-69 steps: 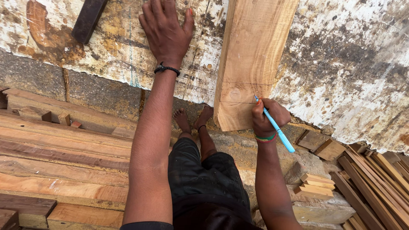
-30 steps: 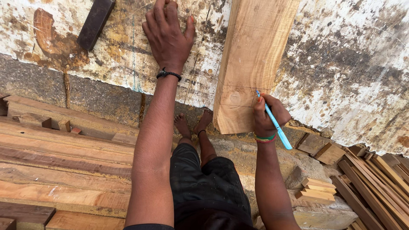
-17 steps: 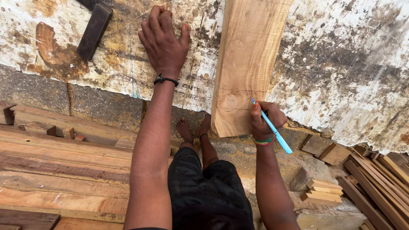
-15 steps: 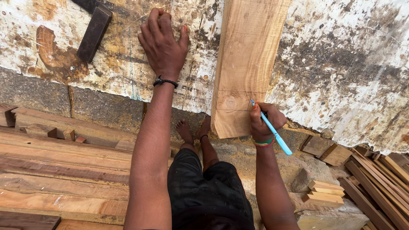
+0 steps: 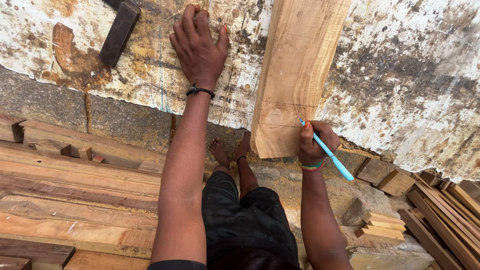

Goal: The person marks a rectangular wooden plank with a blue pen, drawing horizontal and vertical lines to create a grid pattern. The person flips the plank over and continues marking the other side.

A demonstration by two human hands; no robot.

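The pale wooden beam lies on the stained, white-crusted desk, and its cut end juts just past the desk's near edge. The right hand sits against the beam's right edge near that cut end. Its fingers are closed around a light-blue pen, whose tip touches the beam's right edge where thin lines are drawn across the wood. The pen's free end slants away from the beam, down toward the floor. A striped band circles the right wrist.

The left hand rests on the desk to the left of the beam, near it but not touching it. Its palm faces down, the fingers are bent at the tips and press on the desk surface, and they hold nothing. A black cord sits on the left wrist.

Farther left of the beam, a dark rectangular block lies tilted on the desk. Below the beam's cut end, the person's bare feet stand on the ground. Long planks are stacked low to the left of the beam, and short wood offcuts and thin strips lie low to its right.
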